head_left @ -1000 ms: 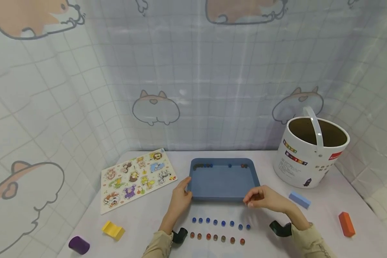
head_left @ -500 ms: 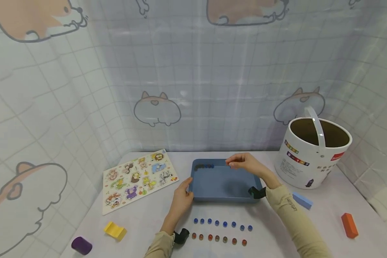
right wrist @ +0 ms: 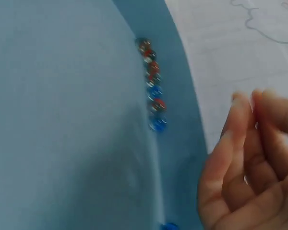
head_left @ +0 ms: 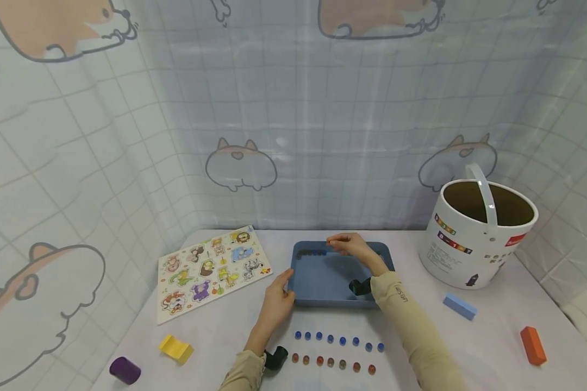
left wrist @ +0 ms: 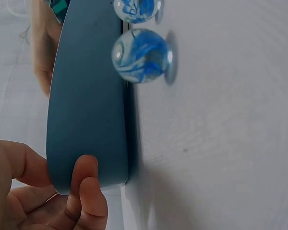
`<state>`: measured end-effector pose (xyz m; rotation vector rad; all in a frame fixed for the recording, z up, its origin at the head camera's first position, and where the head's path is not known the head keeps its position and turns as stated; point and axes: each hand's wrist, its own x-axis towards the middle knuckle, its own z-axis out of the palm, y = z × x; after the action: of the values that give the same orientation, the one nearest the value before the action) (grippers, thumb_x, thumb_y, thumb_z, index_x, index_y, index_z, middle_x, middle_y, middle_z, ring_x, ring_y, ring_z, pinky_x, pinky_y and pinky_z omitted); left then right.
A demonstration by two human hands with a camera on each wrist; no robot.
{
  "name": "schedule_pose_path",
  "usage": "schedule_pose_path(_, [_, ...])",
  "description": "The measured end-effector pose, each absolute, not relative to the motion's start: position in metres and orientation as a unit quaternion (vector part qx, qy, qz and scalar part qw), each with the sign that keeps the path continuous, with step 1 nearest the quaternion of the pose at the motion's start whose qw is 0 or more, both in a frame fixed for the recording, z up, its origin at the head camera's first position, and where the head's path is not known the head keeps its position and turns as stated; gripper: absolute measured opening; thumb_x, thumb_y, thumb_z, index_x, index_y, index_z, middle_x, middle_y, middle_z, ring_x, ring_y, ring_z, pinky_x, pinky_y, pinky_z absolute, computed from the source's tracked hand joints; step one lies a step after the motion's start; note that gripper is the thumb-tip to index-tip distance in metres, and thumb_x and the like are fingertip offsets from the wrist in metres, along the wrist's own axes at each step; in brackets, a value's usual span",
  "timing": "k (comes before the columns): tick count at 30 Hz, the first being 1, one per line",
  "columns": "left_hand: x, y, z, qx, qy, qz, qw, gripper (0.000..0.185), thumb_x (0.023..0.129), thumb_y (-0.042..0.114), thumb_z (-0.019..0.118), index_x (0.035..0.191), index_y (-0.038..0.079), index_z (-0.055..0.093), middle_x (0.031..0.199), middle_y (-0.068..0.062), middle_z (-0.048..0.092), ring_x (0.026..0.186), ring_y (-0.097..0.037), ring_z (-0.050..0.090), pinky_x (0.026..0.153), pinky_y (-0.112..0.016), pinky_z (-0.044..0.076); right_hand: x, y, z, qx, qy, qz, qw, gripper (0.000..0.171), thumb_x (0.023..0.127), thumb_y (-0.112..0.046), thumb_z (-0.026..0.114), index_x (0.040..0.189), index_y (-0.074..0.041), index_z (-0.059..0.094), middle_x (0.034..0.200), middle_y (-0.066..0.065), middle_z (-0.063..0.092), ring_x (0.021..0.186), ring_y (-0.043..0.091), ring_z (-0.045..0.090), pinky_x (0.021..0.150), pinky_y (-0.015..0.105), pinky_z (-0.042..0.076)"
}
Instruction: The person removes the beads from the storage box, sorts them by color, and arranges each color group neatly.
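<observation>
- Gripping the near left corner of the blue tray, the person's left hand has its thumb on the rim and its fingers curled against the outer wall; the left wrist view confirms this hold.
- Right hand is over the far rim of the tray, fingertips drawn together as in a pinch. Whether anything sits between them cannot be told; the right wrist view is blurred there.
- A short line of marbles in the tray, red and blue, lies against the far wall just left of the right hand.
- Tray stands at table centre, flat on the white surface.
- Row of blue marbles lies on the table near the tray's front edge; row of red marbles lies just in front of that.
- Animal puzzle board to the left, white bucket to the right, both well apart from the tray.
</observation>
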<state>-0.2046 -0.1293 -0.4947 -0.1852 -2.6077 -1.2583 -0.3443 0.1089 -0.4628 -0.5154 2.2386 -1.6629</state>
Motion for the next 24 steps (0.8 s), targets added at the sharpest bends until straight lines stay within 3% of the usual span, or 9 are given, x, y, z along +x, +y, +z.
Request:
schedule_pose_path(5, [-0.205, -0.131, -0.496, -0.060, -0.890, -0.434, 0.123, 0.057, 0.078, -0.007, 0.052, 0.134, -0.007, 0.051, 0.139, -0.026, 0.052, 0.047, 0.000, 0.032, 0.048, -0.016, 0.036, -0.350, 0.092, -0.475, -0.136, 0.804, -0.561, 0.143, 0.036, 0.097, -0.024, 0.057, 0.126, -0.004, 0.063, 0.129, 0.016, 0.062, 0.117, 0.034, 0.059, 0.097, 0.044, 0.049])
schedule_pose_path(14, [-0.206, -0.128, -0.497, -0.065, -0.892, -0.430, 0.123, 0.057, 0.077, -0.008, 0.053, 0.134, -0.008, 0.052, 0.138, -0.025, 0.053, 0.049, 0.000, 0.033, 0.049, -0.015, 0.037, -0.352, 0.077, -0.492, -0.085, 0.824, -0.554, 0.083, 0.024, 0.093, -0.012, 0.061, 0.114, -0.004, 0.071, 0.114, 0.016, 0.070, 0.093, 0.021, 0.066, 0.076, 0.031, 0.054])
schedule_pose_path(24, [-0.206, -0.129, -0.495, -0.057, -0.895, -0.426, 0.116, 0.057, 0.078, -0.006, 0.053, 0.135, -0.006, 0.051, 0.141, -0.023, 0.052, 0.050, -0.001, 0.033, 0.050, -0.016, 0.037, -0.349, 0.068, -0.496, -0.087, 0.878, -0.467, 0.050, 0.019, 0.087, -0.006, 0.067, 0.104, -0.010, 0.075, 0.109, 0.011, 0.072, 0.093, 0.023, 0.066, 0.078, 0.033, 0.055])
